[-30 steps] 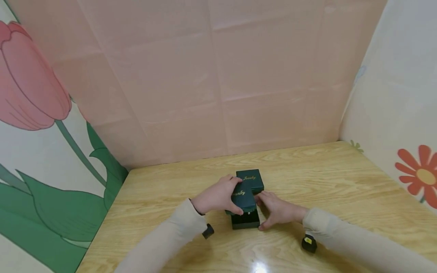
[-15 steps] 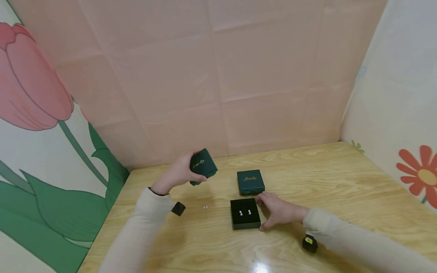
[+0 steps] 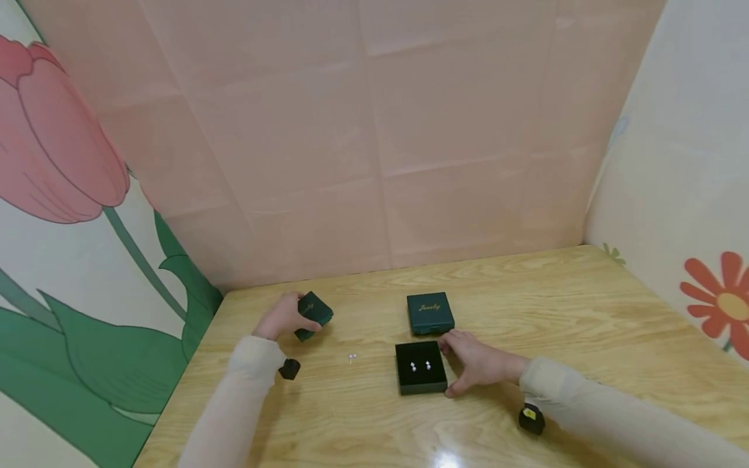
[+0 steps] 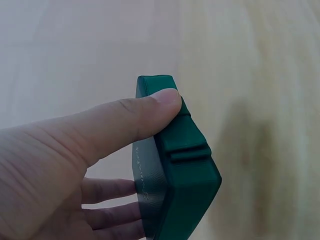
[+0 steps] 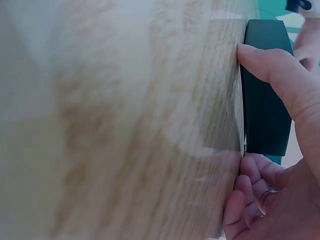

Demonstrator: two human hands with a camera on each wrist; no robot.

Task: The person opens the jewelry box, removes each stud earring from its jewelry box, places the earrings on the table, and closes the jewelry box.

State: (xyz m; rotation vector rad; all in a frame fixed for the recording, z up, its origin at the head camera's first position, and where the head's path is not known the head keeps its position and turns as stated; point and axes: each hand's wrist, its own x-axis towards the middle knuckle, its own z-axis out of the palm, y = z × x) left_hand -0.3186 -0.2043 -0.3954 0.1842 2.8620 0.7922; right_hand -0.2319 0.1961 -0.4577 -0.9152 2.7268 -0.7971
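Note:
My left hand (image 3: pixel 283 318) grips a dark green jewelry box lid (image 3: pixel 314 310), tilted, low over the left of the table. In the left wrist view the thumb presses the lid's (image 4: pixel 180 150) green side, with fingers behind its lettered face. My right hand (image 3: pixel 476 361) holds the right side of the black jewelry box base (image 3: pixel 421 388), thumb at the front corner and fingertips at the back one. Two pearl drop earrings (image 3: pixel 413 366) sit on its dark insert. The right wrist view shows the base's dark side (image 5: pixel 267 90) between thumb and fingers.
A closed green jewelry box (image 3: pixel 430 313) with gold lettering stands just behind the base. Small pale studs, like earrings (image 3: pixel 352 357), lie on the wooden table (image 3: pixel 526 292) between the hands. A pink wall covering (image 3: pixel 374 162) rises at the back edge.
My left hand has carried the lid from over the base, up and left, then down towards the table. The base with its earrings has come into view. My right hand has stayed put.

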